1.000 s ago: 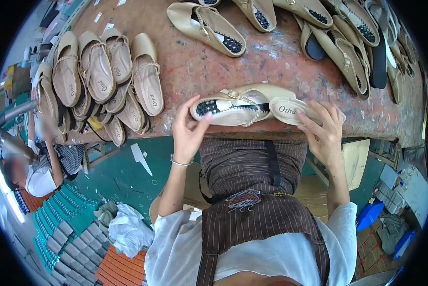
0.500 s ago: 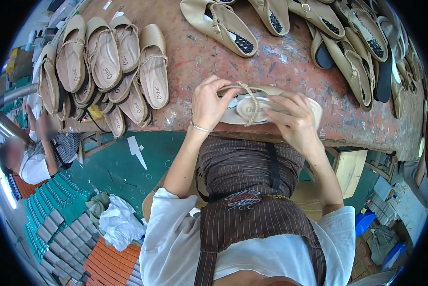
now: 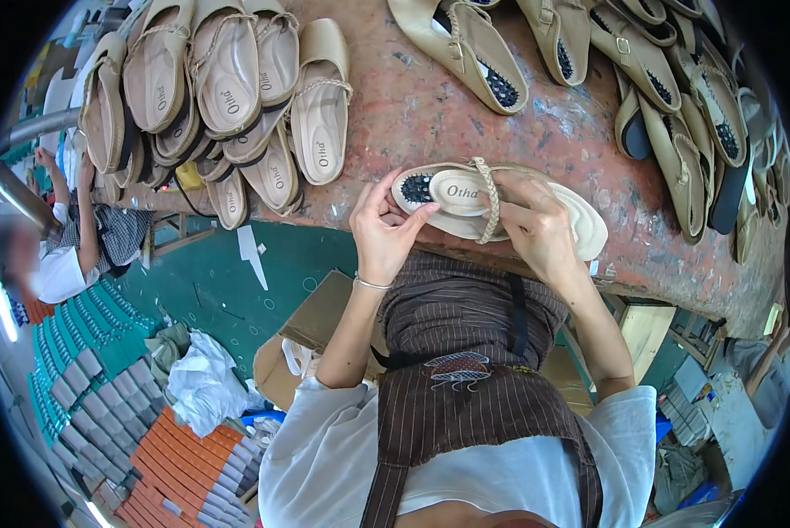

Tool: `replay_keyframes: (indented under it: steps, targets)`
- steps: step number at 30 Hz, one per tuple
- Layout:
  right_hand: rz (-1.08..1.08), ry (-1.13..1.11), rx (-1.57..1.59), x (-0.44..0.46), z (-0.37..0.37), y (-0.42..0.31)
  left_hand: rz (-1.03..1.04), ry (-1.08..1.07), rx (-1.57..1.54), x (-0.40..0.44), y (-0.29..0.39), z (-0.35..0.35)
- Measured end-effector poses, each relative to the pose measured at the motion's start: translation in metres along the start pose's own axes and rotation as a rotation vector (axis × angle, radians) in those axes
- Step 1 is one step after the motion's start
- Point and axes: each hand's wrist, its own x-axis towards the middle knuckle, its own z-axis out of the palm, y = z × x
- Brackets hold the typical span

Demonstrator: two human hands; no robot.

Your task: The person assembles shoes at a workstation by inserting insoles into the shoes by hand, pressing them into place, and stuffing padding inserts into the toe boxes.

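Note:
A beige slip-on shoe (image 3: 488, 211) with a braided strap lies sideways at the table's front edge. Inside it an insole printed "Otha" (image 3: 462, 192) shows, with the dark, white-dotted heel bed bare beyond its end. My left hand (image 3: 384, 227) grips the heel end, thumb on the near rim and fingers at the far side. At the strap and the shoe's front, my right hand (image 3: 533, 216) is closed, its fingertips partly hidden inside the opening. A cream, sole-shaped piece (image 3: 586, 224) sticks out right of that hand; whether it joins the shoe I cannot tell.
Finished-looking mules with printed insoles (image 3: 320, 132) are piled at the left of the worn red table (image 3: 373, 106). Buckled shoes with dotted footbeds (image 3: 501, 88) lie at the back and right. An open cardboard box (image 3: 276, 361) stands below. Another person (image 3: 61, 264) is at far left.
My left hand has moved from the strap area to the heel end, where the dotted bed now shows. The right hand has shifted closer to the strap. The camera view has turned slightly.

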Motion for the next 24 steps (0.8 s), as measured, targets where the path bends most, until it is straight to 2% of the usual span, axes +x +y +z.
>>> replay_keyframes:
  steps: [3, 10, 18, 22, 24]
  targets:
    - [-0.013, 0.005, 0.171, 0.008, 0.015, -0.009, -0.045, -0.032, -0.08, 0.0, -0.001, -0.001]
    - [0.018, -0.005, 0.142, 0.024, 0.023, -0.014, -0.072, -0.033, -0.151, 0.004, -0.01, -0.001]
    - [-0.111, -0.011, 0.019, 0.025, 0.033, -0.009, -0.039, -0.027, -0.105, 0.007, -0.012, 0.003]
    - [-0.123, -0.078, -0.042, 0.022, 0.034, -0.005, -0.19, -0.035, -0.129, 0.011, -0.005, 0.002]
    - [-0.207, -0.098, -0.108, 0.023, 0.032, -0.005, -0.239, -0.05, -0.132, 0.016, 0.0, -0.001]
